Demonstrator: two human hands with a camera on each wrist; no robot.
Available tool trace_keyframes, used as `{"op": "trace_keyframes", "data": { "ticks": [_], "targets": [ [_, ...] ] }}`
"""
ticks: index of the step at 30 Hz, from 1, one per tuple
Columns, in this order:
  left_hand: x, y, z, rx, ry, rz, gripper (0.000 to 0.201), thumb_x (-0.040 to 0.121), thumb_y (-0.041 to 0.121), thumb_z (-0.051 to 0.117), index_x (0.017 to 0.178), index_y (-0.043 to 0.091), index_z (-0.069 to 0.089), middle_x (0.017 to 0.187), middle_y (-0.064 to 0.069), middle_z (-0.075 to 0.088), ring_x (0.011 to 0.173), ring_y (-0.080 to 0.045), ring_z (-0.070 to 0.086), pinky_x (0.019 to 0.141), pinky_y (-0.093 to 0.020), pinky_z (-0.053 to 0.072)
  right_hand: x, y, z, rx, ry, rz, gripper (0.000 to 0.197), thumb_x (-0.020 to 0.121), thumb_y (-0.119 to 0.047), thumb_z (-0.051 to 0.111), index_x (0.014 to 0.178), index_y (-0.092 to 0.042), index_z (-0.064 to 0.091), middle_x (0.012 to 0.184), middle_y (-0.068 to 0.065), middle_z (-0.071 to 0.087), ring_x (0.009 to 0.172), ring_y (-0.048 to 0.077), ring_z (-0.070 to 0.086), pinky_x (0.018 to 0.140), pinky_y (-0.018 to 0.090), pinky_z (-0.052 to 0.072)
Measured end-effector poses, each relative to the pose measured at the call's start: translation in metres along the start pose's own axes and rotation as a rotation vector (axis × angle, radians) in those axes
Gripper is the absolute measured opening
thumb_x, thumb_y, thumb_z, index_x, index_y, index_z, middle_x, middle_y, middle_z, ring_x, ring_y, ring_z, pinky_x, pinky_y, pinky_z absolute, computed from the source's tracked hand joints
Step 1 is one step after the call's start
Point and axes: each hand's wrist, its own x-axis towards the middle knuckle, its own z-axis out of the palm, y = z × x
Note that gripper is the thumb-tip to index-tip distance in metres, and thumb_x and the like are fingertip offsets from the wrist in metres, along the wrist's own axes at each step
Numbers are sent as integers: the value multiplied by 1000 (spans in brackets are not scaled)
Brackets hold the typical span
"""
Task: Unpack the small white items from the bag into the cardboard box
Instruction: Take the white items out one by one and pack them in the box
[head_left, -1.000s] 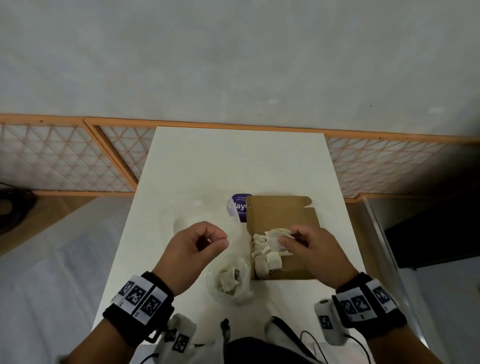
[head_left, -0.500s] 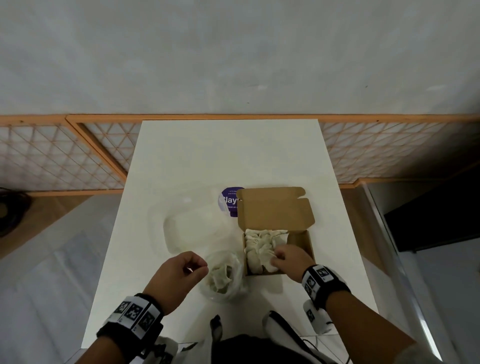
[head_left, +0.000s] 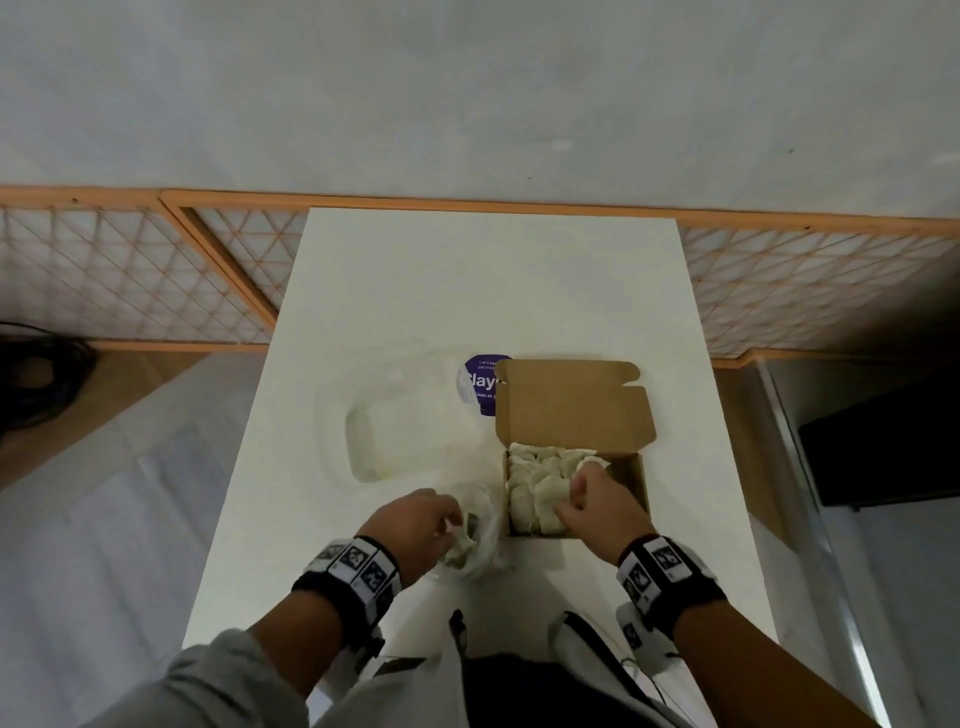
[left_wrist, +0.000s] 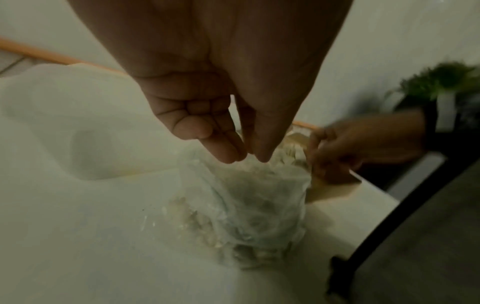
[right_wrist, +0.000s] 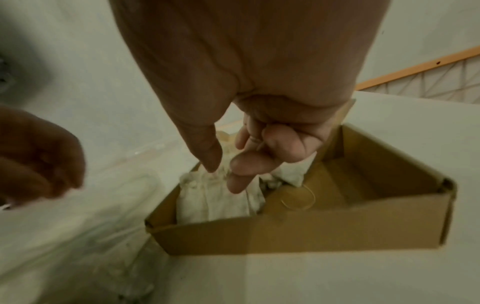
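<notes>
we're working two-handed here. our left hand is dipping into the mouth of the clear plastic bag, thumb and fingertips coming together right at the crinkled rim. looks like they're pinching the film or just about to grab a packet, but we honestly can't tell if anything is caught between them yet. most of the remaining small white items are sitting lower in the bag, below that pinch.

our right hand is hovering in the cardboard box, fingers loosely curled and not gripping anything, tips just brushing the pile of white packets already packed in the left part. the right part of the box, away from the fingers, is looking bare.

tip for this step: we're probably better off reaching deeper past the rim so we're grabbing a packet and not the plastic, otherwise the whole bag is lifting with it. the right hand could be pinning the bag or filling that bare side next.
</notes>
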Motion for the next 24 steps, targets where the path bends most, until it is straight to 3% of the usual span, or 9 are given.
{"op": "trace_keyframes", "data": {
  "ticks": [4, 7, 10, 13, 16, 18, 20, 24],
  "targets": [
    [19, 9, 9, 250, -92, 125, 38, 95, 20, 65, 129, 36, 64, 123, 1, 48, 104, -25, 61, 84, -29, 46, -22, -5, -7, -22, 19, -65, 21, 93, -34, 70, 91, -24, 51, 80, -3, 63, 76, 17, 62, 69, 33, 50],
    [26, 9, 14, 374, -100, 193, 38, 93, 24, 70, 129, 36, 65, 121, -2, 46, 104, -30, 59, 78, -31, 42, -34, -10, -7, -19, 13, -102, 18, 93, -35, 69, 91, -27, 53, 78, -5, 64, 74, 14, 62, 67, 32, 50],
    [30, 5, 13, 358, -75, 203, 27, 97, 34, 64, 124, 32, 68, 119, -5, 48, 104, -34, 60, 77, -33, 43, -43, -15, -6, 4, 4, -125, 15, 94, -35, 68, 93, -28, 56, 80, -5, 66, 75, 13, 64, 70, 34, 54],
    [27, 3, 5, 114, -60, 103, 22, 97, 33, 64, 114, 21, 71, 124, -2, 50, 103, -28, 63, 88, -35, 51, -49, -19, -6, 13, -4, -141, 14, 94, -37, 68, 93, -29, 57, 83, -8, 68, 76, 11, 65, 74, 36, 58],
    [15, -1, -8, -335, 71, -19, 18, 89, 39, 77, 91, 23, 69, 108, 2, 67, 85, -15, 69, 80, -28, 55, -53, -30, -6, 42, -19, -176, 12, 95, -36, 69, 94, -27, 61, 86, -8, 69, 78, 8, 65, 75, 30, 58],
    [5, 2, -17, -693, 84, -78, 23, 87, 33, 81, 84, 18, 65, 89, -5, 78, 74, -16, 71, 76, -34, 60, -53, -40, -6, 103, -40, -224, 12, 95, -39, 71, 96, -29, 65, 89, -10, 71, 82, 5, 66, 78, 29, 59],
    [-6, 9, -26, -993, 67, -86, 23, 89, 20, 82, 82, 13, 61, 81, -13, 77, 72, -21, 72, 78, -39, 62, -53, -51, -4, 163, -94, -272, 18, 94, -48, 70, 103, -34, 69, 96, -13, 73, 89, 4, 68, 83, 31, 60],
    [-19, 16, -32, -1206, 44, -74, 23, 89, 10, 79, 86, 8, 56, 84, -22, 75, 76, -28, 75, 84, -48, 61, -53, -74, -1, 307, -177, -307, 38, 88, -62, 70, 112, -34, 70, 102, -13, 75, 93, 5, 71, 88, 36, 62]
  ]
}}
